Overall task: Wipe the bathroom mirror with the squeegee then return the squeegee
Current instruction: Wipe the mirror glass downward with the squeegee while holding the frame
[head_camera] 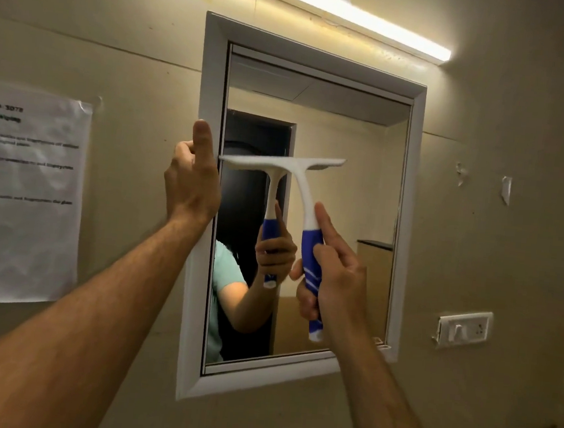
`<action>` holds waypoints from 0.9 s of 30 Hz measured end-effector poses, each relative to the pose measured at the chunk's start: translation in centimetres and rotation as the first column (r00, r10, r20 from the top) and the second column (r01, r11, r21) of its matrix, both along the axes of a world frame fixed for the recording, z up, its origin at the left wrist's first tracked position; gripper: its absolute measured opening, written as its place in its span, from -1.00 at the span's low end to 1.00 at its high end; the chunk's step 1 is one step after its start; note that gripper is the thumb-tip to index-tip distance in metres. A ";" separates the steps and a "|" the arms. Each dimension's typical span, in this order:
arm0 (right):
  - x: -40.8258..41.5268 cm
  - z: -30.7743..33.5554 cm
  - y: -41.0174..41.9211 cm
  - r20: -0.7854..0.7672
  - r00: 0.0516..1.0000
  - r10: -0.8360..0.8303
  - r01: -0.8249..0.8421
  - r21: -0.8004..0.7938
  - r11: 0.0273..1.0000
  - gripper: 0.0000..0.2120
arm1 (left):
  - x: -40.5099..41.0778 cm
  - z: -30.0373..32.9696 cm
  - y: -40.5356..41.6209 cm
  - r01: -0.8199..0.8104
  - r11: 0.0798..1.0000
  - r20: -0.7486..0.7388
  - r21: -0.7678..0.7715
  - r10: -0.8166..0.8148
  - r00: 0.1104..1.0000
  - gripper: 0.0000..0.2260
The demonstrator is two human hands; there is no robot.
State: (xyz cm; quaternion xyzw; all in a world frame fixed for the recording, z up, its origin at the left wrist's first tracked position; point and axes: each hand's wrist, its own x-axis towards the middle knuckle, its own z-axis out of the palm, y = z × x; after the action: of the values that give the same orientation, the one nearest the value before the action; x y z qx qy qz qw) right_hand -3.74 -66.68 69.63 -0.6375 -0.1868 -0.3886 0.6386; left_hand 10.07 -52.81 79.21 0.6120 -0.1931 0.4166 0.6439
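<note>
Right hand [331, 279] is wrapped around the blue grip of the squeegee [303, 209], index finger stretched up along the white neck. Blade is horizontal, pressed to the mirror [343, 202] about mid-height, its left tip touching the inner edge of the white frame [214, 71]. Left hand [193, 178] sits on the frame's left side, fingers curled behind the edge and thumb pointing up (bracing, holding nothing loose). The reflection shows the same grip. A printed sheet [25, 191] is taped to the wall left of the mirror, a strip light [342, 12] glows above, and a switch plate [464, 328] is at lower right.
</note>
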 end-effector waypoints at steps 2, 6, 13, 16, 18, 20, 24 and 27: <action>-0.4 -1.7 -0.3 -0.033 0.999 -0.011 0.011 0.023 1.000 -0.49 | -0.1 0.0 0.0 0.006 1.000 0.008 -0.002 -0.006 1.000 -0.54; -1.1 -3.4 -0.1 -0.072 0.997 -0.025 0.029 0.053 0.998 -0.47 | -0.2 -0.2 -0.3 -0.001 0.999 0.014 -0.036 0.002 1.000 -0.37; -0.4 0.4 0.8 0.029 0.998 -0.053 0.053 0.022 0.998 -0.65 | -0.4 -0.1 -0.4 0.025 0.999 0.016 -0.043 -0.024 1.000 -0.20; -0.4 -1.2 0.7 0.014 0.997 -0.075 0.074 0.039 0.996 -0.64 | -0.3 -0.1 -0.3 0.005 0.999 0.011 -0.036 -0.004 1.000 -0.34; -0.6 -3.1 0.5 -0.017 0.998 -0.060 0.061 0.062 0.996 -0.60 | -0.1 -0.1 -0.3 -0.005 0.999 0.007 -0.038 0.006 1.000 -0.39; -0.7 -4.4 0.6 -0.045 0.998 -0.041 0.044 0.082 0.996 -0.59 | 0.0 -0.1 -0.3 -0.016 0.999 -0.009 -0.045 0.016 1.000 -0.40; -0.5 -2.4 0.6 0.032 0.999 -0.032 0.029 0.097 0.995 -0.58 | 0.1 0.0 -0.3 0.003 1.000 -0.014 -0.030 -0.003 1.000 -0.43; 0.2 2.1 0.7 0.135 0.990 0.042 -0.051 0.068 0.996 -0.57 | 0.4 -0.1 -0.3 -0.033 0.999 -0.025 -0.037 0.032 0.999 -0.39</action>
State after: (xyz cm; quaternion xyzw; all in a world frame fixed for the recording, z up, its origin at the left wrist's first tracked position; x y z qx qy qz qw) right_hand -3.58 -65.95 71.72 -0.5825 -0.2298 -0.4217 0.6558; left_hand 10.49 -53.13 79.13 0.6079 -0.1675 0.4233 0.6505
